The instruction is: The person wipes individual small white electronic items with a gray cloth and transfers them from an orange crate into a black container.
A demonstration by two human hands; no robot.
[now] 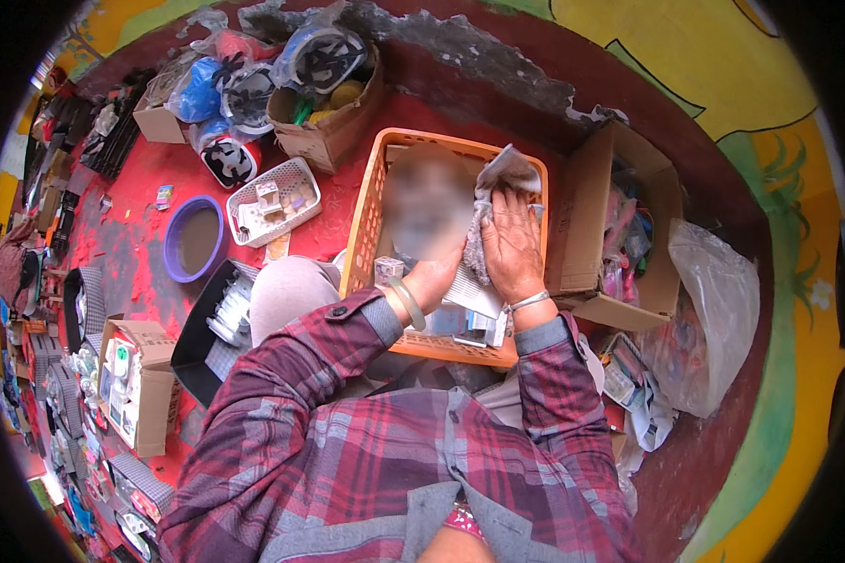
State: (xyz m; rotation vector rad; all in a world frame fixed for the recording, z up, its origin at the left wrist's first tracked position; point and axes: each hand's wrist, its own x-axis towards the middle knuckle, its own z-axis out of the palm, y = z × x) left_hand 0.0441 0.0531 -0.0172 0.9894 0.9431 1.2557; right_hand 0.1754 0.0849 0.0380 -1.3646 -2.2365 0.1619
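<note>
My right hand (514, 246) lies with its fingers long and close together over a crumpled grey cloth (509, 172), which sticks out past the fingertips and down beside the thumb. My left hand (429, 281) is bent inward at the lower edge of a blurred thing (430, 202) whose kind I cannot make out; its fingers are partly hidden there. Both hands are over an orange plastic basket (374, 174) with perforated walls. Inside it, below the hands, are white papers (476, 293) and a small patterned box (388, 270).
Right of the basket stands an open cardboard box (580, 220) with bagged goods, beside a clear plastic bag (718, 310). To the left are a white basket (310, 208), a purple basin (221, 225) and a black tray (195, 352). Another carton (314, 141) of wrapped things sits behind.
</note>
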